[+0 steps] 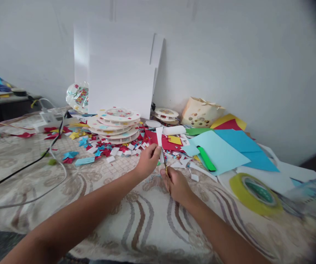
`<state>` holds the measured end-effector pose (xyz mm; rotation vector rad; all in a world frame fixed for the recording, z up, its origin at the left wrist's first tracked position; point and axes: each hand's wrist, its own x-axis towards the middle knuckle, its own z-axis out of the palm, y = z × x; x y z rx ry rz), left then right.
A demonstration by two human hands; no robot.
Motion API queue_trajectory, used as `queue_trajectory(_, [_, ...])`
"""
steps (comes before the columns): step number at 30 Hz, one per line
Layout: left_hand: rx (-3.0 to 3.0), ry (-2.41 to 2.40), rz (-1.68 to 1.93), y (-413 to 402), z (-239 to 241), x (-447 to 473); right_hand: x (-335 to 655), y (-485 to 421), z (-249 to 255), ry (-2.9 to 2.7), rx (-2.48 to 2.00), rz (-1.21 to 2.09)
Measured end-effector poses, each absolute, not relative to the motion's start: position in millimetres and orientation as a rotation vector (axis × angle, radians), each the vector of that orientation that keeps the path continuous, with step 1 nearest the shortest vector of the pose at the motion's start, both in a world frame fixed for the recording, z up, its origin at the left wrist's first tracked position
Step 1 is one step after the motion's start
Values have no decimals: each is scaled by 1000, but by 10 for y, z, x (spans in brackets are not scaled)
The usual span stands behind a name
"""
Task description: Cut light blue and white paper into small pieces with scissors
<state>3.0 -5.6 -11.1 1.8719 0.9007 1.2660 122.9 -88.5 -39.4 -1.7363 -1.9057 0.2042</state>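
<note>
Your left hand (148, 161) pinches a white paper strip (159, 136) between thumb and fingers, while your right hand (178, 183) closes around a pair of scissors (167, 171) just below it, above a patterned tablecloth (144, 234). The strip stands nearly upright in front of you, its wider end pointing away; whether the blades touch its edge is too small and blurred to tell. The paper looks feather-light and thin, likely to bend or crease under a hard squeeze, so a gentle fingertip hold along the edge, clear of the blades, suits it best. The scissors, stiff and probably heavier, call for a firm grip at the handles. Just beyond your hands lies a red sheet (171, 146), with small paper scraps (114, 151) scattered to the left. On the right, a green tool (206, 159) rests on a light-blue sheet (224, 152), near a yellow tape roll (237, 184). Farther back, white discs (113, 126) sit stacked before tall white boards (122, 73).
</note>
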Motion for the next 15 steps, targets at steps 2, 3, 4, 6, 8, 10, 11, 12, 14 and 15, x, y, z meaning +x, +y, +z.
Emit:
queue_trajectory(2, [1865,881,1258,-77,-109,38,1223,-896,-373,-1887,-1760,207])
queue_trajectory(3, [1863,876,1258,-91,-107,43,1221,-899,-364,-1881,-1771,204])
queue_trajectory(4, [1864,878,1260,-107,-106,47,1219,-901,-357,-1877,-1779,196])
queue_trajectory(6, [1878,897,1272,-143,-103,55,1217,-905,-346,-1879,-1776,198])
queue_trajectory(8, [1897,913,1277,-182,-100,61,1216,-911,-334,-1891,-1758,222])
queue_trajectory(10, [1910,912,1267,-219,-93,62,1214,-919,-323,-1901,-1761,214])
queue_trajectory(11, [1918,909,1259,-236,-89,61,1213,-924,-319,-1906,-1772,193])
queue_trajectory(12, [1927,907,1251,-250,-84,60,1212,-929,-317,-1911,-1781,172])
queue_trajectory(14, [1942,900,1245,-270,-73,53,1211,-934,-323,-1920,-1779,170])
queue_trajectory(15, [1943,896,1247,-273,-69,47,1213,-933,-330,-1925,-1764,188])
